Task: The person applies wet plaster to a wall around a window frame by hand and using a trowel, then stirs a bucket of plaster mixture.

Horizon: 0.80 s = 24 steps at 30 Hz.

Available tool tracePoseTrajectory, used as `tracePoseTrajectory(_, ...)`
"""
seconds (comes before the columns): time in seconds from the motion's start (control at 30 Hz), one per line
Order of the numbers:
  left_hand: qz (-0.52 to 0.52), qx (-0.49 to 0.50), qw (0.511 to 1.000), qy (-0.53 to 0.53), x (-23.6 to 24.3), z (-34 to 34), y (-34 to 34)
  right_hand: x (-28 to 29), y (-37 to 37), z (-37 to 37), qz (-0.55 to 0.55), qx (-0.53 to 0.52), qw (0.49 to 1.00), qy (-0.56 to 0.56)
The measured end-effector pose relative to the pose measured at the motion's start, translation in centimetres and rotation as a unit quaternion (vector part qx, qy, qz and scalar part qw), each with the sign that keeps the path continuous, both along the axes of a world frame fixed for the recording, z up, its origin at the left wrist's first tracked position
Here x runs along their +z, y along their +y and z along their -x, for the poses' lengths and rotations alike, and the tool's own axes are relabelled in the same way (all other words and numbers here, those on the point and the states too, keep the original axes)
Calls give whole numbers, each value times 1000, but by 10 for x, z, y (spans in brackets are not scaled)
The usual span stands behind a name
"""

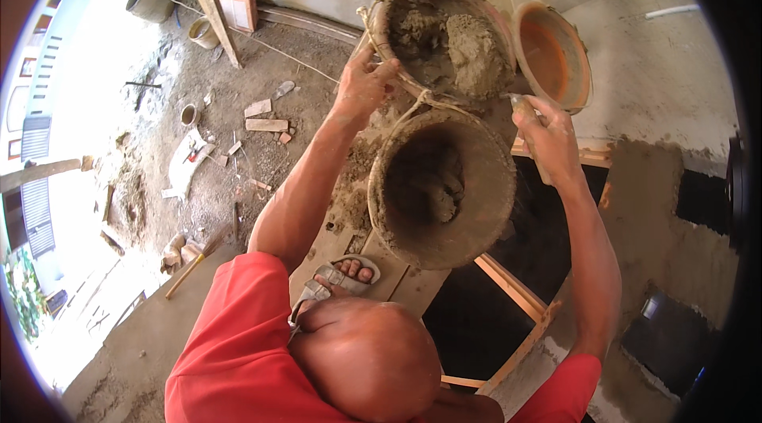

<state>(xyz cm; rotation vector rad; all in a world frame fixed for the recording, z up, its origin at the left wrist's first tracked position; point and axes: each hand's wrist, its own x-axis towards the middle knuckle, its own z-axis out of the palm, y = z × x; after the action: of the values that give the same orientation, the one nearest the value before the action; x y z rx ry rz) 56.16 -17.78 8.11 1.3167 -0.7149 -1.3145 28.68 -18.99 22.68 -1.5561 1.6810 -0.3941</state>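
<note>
My left hand grips the left rim of a mortar-caked bucket, near its rope handle. Wet grey mortar is heaped inside, highest on the right. My right hand is closed round the wooden handle of a trowel. The trowel's metal neck points toward the heap at the bucket's right rim; its blade is hidden. Just nearer to me, a second bucket tilts with its mouth toward me, some mortar lying deep inside. A rope handle loops over its far rim.
An orange-brown bucket leans at the right, a wooden stick behind it. The buckets rest on planks, where a sandalled foot stands. Dark openings with timber edges lie below right. Brick pieces, a brush and a wooden post are left.
</note>
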Motion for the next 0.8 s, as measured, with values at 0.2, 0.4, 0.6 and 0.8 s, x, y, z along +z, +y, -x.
tracePoseTrajectory(0.2,-13,-16,1000,-20,1,-5,0,45,66,33,-27,-35,998,-44)
tracePoseTrajectory(0.4,-1,-63,985,-162,-2,-25,11,50,138,55,80,87,990,78)
tracePoseTrajectory(0.6,-34,-106,912,-395,-65,-46,79,-14,186,43,218,261,895,287)
tracePoseTrajectory(0.8,-62,-225,882,-409,-75,-32,151,13,160,39,278,230,905,224)
